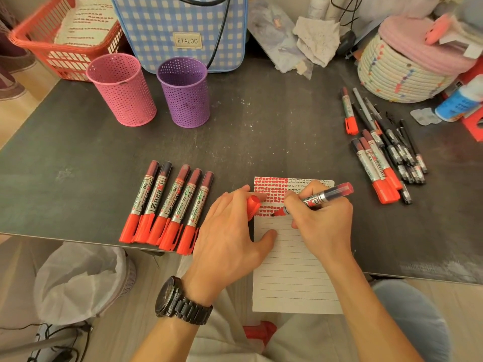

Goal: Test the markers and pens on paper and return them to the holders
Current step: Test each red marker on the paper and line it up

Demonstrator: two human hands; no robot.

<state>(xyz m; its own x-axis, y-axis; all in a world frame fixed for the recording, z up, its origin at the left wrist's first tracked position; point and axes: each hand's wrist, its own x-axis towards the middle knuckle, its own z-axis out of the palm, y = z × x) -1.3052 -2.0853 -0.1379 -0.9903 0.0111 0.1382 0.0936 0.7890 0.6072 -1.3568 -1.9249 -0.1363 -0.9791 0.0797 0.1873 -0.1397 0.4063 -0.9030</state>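
Dark grey tabletop (261,131) carries a lined white paper sheet (292,270). Right hand (321,220) grips an uncapped red marker (324,195), tip touching the sheet below red test marks. Left hand (230,231) pinches the red cap (253,205), thumb on the sheet. Pink perforated holder (122,90) and purple perforated holder (184,92) stand rear left.
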